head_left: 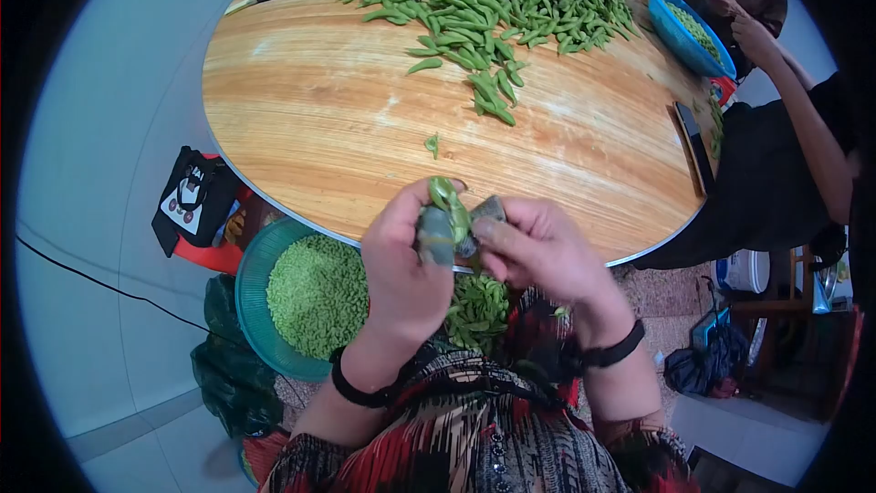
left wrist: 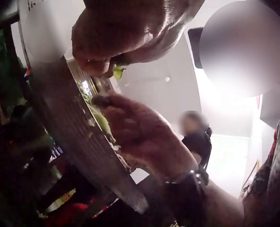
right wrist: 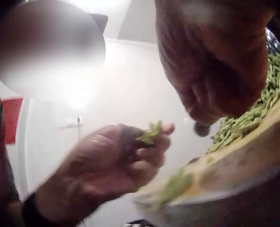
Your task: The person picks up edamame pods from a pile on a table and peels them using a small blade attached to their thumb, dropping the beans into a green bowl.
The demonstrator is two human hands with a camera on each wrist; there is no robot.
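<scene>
Near the wooden table [head_left: 301, 128], left fingers [head_left: 416, 194] pinch a pod [head_left: 453, 210] beside curled right fingers [head_left: 526, 210].

Both arms are bent, left forearm [head_left: 330, 413] and right forearm [head_left: 625, 391] angling inward in front of the torso. The left hand [head_left: 406, 267] is pretty upright, fingers bent, thumb tucked in like a pinch. The right hand [head_left: 554, 253] comes in more sideways, super close to it, fingers curled and thumb aimed across. Can't really make out the right fingertips tbh.
</scene>
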